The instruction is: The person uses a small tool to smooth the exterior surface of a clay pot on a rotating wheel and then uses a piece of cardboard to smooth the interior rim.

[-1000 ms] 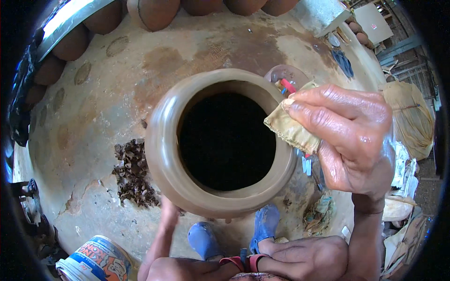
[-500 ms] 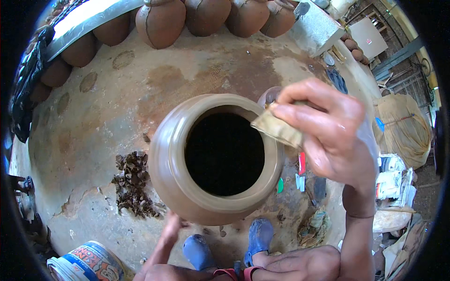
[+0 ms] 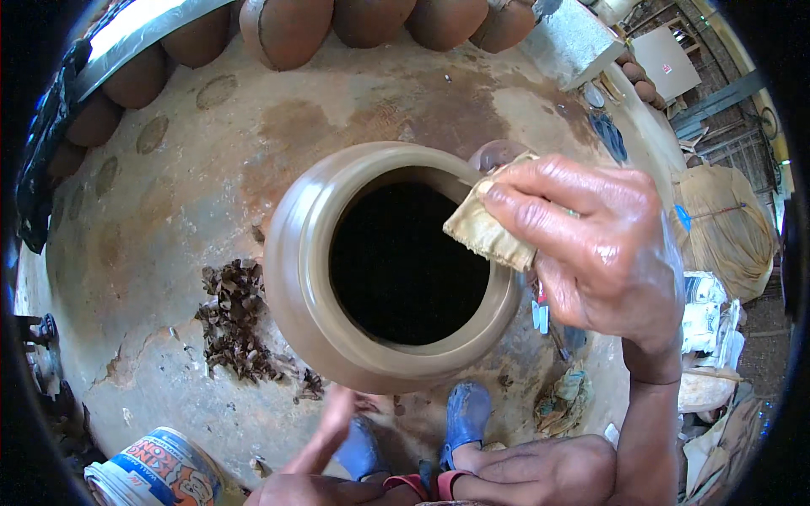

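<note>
A large wet clay pot [image 3: 287,287] with a smooth, shiny wall stands in front of me, its wide round mouth facing up. Its inside is dark. My right hand [image 3: 591,244], wet and closed, pinches a folded tan cloth [image 3: 491,229] between thumb and fingers. The cloth hangs over the right part of the pot's rim; I cannot tell if it touches. Low at the pot's near left side is my left hand [image 3: 339,411], blurred, with its fingers partly hidden by the pot's lower wall.
Dark clay scraps [image 3: 236,325] lie on the floor [image 3: 160,253] left of the pot. A white bucket [image 3: 156,472] stands at lower left. Several brown pots [image 3: 295,34] line the far side. A round vessel [image 3: 498,154] sits behind the rim. A crumpled rag [image 3: 564,396] lies right of my shoes [image 3: 468,413].
My left hand has moved right along the pot's base. The right hand, with the cloth, stays over the right rim, slightly lower. The view has shifted a little.
</note>
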`<state>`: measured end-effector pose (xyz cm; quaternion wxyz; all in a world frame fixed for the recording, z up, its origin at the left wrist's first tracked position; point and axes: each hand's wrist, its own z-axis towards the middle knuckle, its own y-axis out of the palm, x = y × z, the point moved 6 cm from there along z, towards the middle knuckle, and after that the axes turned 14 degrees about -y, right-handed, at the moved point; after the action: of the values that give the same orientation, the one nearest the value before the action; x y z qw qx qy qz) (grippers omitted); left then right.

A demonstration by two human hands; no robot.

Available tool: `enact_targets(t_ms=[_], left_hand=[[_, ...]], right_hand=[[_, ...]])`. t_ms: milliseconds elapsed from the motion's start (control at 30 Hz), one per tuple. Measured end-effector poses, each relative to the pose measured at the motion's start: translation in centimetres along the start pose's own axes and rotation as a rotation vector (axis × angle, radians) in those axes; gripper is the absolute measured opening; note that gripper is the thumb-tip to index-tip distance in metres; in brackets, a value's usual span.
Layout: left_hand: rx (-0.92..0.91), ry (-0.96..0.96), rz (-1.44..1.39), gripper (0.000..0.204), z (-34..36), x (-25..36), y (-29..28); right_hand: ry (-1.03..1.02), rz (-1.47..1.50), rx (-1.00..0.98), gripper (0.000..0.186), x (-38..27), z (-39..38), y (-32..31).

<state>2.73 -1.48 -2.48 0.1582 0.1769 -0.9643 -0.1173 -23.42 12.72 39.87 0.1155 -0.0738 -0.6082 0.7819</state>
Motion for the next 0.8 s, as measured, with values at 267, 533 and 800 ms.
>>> enact_targets(t_ms=[267,533,800], left_hand=[[0.310,0.407,-0.134,0.059,2.9,15.1,-8.8],[0.390,0.532,-0.083,0.071,4.1,11.4,-6.5],[0.441,0.630,0.012,0.057,4.1,14.1,-5.9]], right_hand=[[0.033,-0.064,-0.163,0.037,-0.7,0.4,-0.2],[0.004,-0.151,-0.295,0.034,-1.5,1.7,-0.1],[0.034,-0.132,-0.298,0.033,-1.8,1.6,0.4]])
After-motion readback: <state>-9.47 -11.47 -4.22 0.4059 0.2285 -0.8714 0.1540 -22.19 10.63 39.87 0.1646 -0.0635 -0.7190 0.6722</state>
